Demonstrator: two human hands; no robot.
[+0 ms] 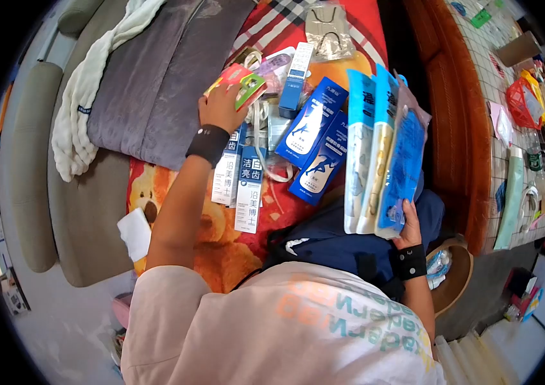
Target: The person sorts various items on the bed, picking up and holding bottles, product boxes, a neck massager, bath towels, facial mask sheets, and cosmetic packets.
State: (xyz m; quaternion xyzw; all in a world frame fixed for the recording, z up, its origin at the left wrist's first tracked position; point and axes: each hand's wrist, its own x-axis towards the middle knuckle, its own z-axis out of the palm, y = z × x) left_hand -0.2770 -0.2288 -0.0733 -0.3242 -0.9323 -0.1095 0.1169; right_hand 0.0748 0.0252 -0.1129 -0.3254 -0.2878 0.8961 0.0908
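Note:
My left hand (222,110) is closed on a small red, yellow and green packet (245,86), its fingertips partly hidden. My right hand (408,224) grips the lower end of three long, flat plastic packs (384,154), blue and clear, held upright side by side. Between the hands lie two dark blue boxes (316,128) with a white running figure. Below my left wrist are white and blue toothpaste boxes (248,192). A tall blue and white box (295,80) and a white strap (258,122) lie near the packet.
A red patterned blanket (221,237) lies under the items. At left are a folded grey blanket (150,90) and a white fluffy cloth (80,122). A clear bag with a cord (330,29) lies at the far end. The cluttered tiled table (487,77) stands right, above a bin (458,276).

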